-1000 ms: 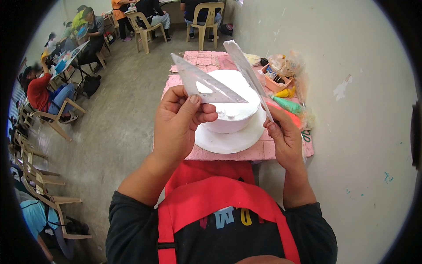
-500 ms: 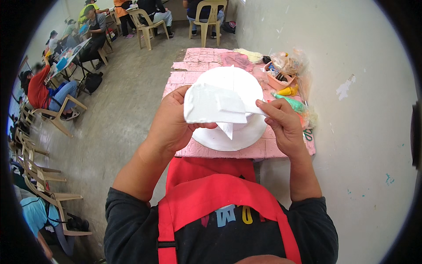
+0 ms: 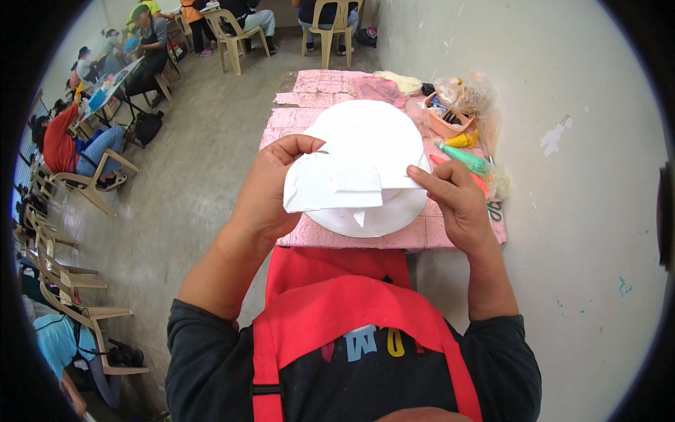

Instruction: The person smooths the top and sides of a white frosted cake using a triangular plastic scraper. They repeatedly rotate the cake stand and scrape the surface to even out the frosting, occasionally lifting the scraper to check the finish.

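Observation:
My left hand grips the edge of a flat white plate-like piece with one rounded corner and a raised rectangle on its face. My right hand pinches a narrow white strip between thumb and fingers. The strip reaches the flat piece; whether they are one tool or two, I cannot tell. Under both hands is a white round form above a wider white round base. A small white pointed tip shows below the flat piece. What joins the round form and base is mostly hidden.
The pink, worn tabletop holds a peach basket, a yellow piping bag, a green piping bag and green-handled scissors on the right. A wall stands close by. Chairs and seated people are at left.
The flat white piece has shifted left and slightly down with my left hand, and its tilt has changed. Less of the pointed tip shows below it. Both hands keep their grip.

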Available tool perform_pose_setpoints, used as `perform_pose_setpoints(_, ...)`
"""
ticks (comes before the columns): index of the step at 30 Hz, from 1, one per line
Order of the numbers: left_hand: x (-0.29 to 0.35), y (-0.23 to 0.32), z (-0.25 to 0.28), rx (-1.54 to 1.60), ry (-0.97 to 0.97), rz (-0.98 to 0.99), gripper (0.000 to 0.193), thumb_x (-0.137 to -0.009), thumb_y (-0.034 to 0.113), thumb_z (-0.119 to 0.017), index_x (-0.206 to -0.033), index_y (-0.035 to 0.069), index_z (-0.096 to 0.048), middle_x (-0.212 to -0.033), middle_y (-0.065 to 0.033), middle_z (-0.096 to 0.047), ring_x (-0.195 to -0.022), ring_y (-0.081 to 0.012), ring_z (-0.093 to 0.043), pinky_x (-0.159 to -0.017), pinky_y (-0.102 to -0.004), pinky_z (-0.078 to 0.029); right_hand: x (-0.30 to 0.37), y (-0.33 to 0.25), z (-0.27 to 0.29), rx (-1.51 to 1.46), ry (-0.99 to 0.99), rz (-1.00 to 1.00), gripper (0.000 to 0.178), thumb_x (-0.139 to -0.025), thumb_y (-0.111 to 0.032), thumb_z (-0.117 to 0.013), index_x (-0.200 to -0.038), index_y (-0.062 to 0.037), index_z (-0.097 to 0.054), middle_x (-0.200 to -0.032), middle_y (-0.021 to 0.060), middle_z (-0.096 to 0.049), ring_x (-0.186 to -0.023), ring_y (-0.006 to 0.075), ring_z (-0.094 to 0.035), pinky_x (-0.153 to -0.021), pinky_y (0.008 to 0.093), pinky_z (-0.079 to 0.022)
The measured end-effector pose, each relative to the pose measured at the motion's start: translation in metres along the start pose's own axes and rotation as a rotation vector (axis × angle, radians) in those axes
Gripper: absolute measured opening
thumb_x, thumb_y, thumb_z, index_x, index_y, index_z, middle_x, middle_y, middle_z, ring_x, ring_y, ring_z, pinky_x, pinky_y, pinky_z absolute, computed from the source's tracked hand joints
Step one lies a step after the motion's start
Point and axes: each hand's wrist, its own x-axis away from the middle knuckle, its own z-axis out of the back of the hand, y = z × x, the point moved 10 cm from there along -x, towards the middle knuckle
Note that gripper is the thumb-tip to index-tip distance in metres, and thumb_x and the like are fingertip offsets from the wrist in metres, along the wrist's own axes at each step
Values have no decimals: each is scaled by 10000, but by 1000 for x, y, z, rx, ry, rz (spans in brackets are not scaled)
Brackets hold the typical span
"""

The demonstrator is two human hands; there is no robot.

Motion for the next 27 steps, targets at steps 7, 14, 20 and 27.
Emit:
perform_pose_setpoints(7, 1, -5, 6, -38, 15, 7, 120, -815, 37, -618, -933, 18, -629, -862, -80, -670, -746, -127, -652, -668, -255, -544, 3, -1, 3, 106, -23, 41, 481, -753, -4, -565, -1182, -205, -647, -716, 50, -433, -680, 205, -454, -612, 302, -375)
perform_pose_setpoints(14, 1, -3, 5, -70, 16, -11, 104, -821, 23, -627, -922, 2, -616, -846, -73, -664, -736, -116, -644, -668, -245, -533, 5, -5, 10, 223, -25, 70, 490, -747, -4, -561, -1179, -219, -650, -712, 53, -437, -666, 208, -458, -611, 314, -381)
perform_pose_setpoints(20, 5, 0, 8, -120, 34, -19, 114, -851, 29, -604, -950, -25, -588, -836, -67, -637, -707, -104, -616, -638, -227, -516, 6, -6, 17, 286, -17, 65, 494, -750, 8, -551, -1166, -236, -658, -709, 44, -429, -666, 207, -459, -624, 314, -388)
perform_pose_setpoints(27, 5, 3, 4, -116, 37, -26, 165, -846, 49, -605, -981, -37, -564, -840, -76, -608, -670, -127, -605, -556, -275, -554, 10, -5, 25, 389, -7, 21, 496, -747, 25, -539, -1135, -252, -674, -718, 50, -454, -701, 215, -481, -668, 331, -399)
